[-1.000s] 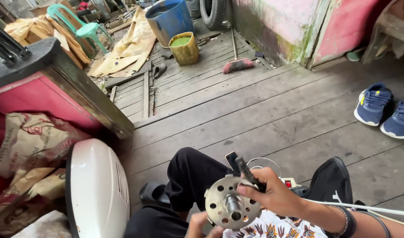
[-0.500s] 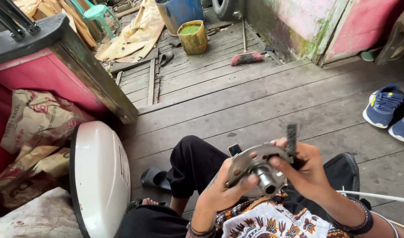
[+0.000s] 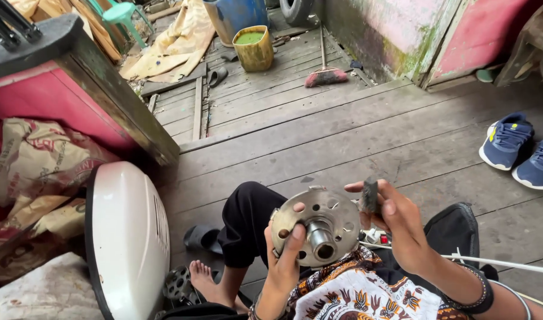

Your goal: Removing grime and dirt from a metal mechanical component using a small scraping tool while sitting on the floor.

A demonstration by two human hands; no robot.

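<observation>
Left hand (image 3: 285, 252) raised from the lower edge of view, forearm nearly upright, palm turned toward the body. Its fingers (image 3: 297, 232) curl closed around the edge of a round metal disc, thumb pressing the face, one fingertip showing above the rim.

Right hand (image 3: 396, 228) comes in from the lower right, forearm slanting up and left, dark bands at the wrist. Its fingers (image 3: 390, 207) pinch a small dark flat piece upright between thumb and forefinger, just beside the disc's right edge. Knuckles bent, wrist slightly cocked.
</observation>
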